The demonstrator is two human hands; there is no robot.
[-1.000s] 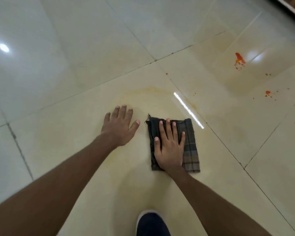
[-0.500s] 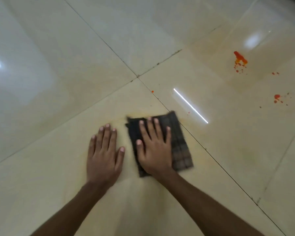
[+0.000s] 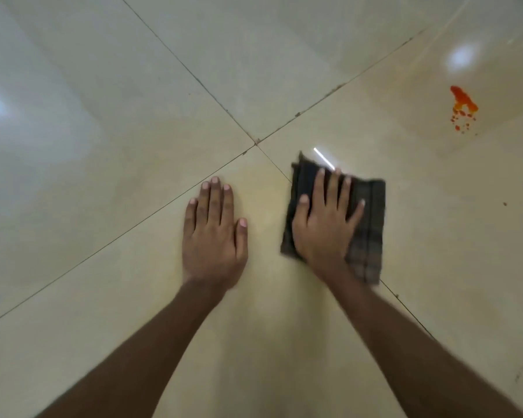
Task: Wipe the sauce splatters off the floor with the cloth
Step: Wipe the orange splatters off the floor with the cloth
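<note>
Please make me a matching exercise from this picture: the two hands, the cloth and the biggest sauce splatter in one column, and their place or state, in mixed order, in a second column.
Column one
1. left hand
2. right hand
3. cloth
4. biggest sauce splatter

Column two
a. orange-red, at the upper right, apart from the cloth
b. flat on the bare floor tile
c. dark, folded, lying over a tile joint
d. fingers spread, pressing on the cloth

Pairs: 1-b, 2-d, 3-c, 4-a

An indoor room: glossy cream floor tiles [image 3: 284, 55] (lamp glare [image 3: 462, 57] mirrored).
</note>
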